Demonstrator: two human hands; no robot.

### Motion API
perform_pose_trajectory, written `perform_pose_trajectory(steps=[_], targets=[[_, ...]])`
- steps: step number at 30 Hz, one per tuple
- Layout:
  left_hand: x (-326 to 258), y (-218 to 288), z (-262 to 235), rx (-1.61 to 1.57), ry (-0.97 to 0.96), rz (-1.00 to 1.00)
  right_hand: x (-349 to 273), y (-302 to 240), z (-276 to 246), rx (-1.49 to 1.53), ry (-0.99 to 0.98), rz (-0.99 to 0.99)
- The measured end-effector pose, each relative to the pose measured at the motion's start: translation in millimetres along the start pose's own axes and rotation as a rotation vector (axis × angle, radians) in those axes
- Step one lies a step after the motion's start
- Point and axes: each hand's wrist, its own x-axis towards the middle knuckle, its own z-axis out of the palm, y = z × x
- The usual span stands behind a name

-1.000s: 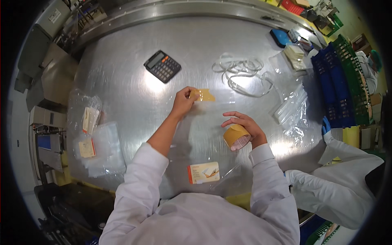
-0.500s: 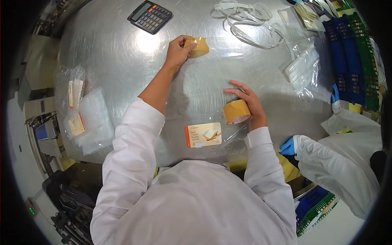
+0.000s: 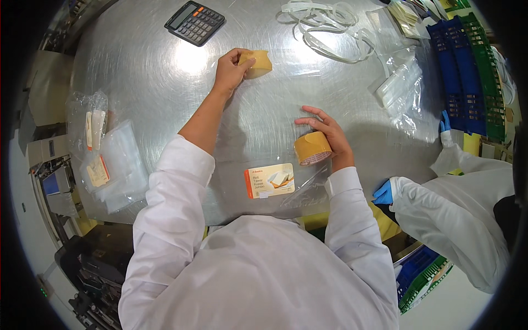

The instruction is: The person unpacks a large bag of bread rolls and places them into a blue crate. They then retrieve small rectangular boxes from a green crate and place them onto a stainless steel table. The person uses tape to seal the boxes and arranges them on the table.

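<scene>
Near the far middle of the metal table, my left hand point(image 3: 231, 69) pinches a curved tan piece point(image 3: 259, 63) that looks like packing tape; it stands on its edge. A faint clear film stretches to the right of it. Closer to me, my right hand point(image 3: 333, 135) holds a roll of tan packing tape point(image 3: 312, 147) against its palm. Its upper fingers stretch out to the left above the roll; the thumb is hidden. A flat printed card label point(image 3: 269, 180), cream with a red-orange edge, lies at the near edge, with clear plastic film point(image 3: 305, 190) beside it.
A calculator point(image 3: 194, 23) lies at the far left, white strapping loops point(image 3: 330, 30) at the far right. Clear bags point(image 3: 401, 88) lie on the right, bagged cards and film point(image 3: 122, 165) on the left. Blue crates point(image 3: 454, 71) and a blue-gloved co-worker point(image 3: 440, 206) border the right side.
The whole view has shifted slightly, so everything sits a little further left. Both hands keep nearly the same pose, each still holding its tan piece or roll.
</scene>
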Motion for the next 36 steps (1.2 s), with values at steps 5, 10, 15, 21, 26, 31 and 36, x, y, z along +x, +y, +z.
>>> perform_pose_trajectory(steps=[5, 10, 15, 21, 26, 31, 36], targets=[[0.3, 0.7, -1.2, -0.057, 0.012, -0.003, -9.2, -11.2, 4.1, 0.02, -0.008, -0.025], [-10.2, 23.8, -4.5, -0.153, -0.018, 0.025, -3.1, -57.5, -3.6, -0.093, -0.086, -0.125], [-16.5, 47.3, -1.8, -0.218, -0.139, 0.126, 70.4, -97.4, 25.6, -0.508, -0.044, -0.307], [-16.6, 68.7, 0.9, -0.189, -0.183, 0.165, 104.6, -136.0, 69.4, -0.439, -0.106, -0.155], [-1.3, 55.2, -1.0, 0.248, -0.039, 0.176, 142.2, -139.2, 63.7, -0.735, -0.017, -0.13], [14.0, 50.6, 4.6, 0.453, 0.128, 0.124, 177.9, -130.1, 71.9, -1.075, 0.096, -0.145], [33.3, 33.3, -2.3, 0.482, 0.19, 0.116, 200.4, -135.2, 83.2, -1.309, 0.118, -0.092]])
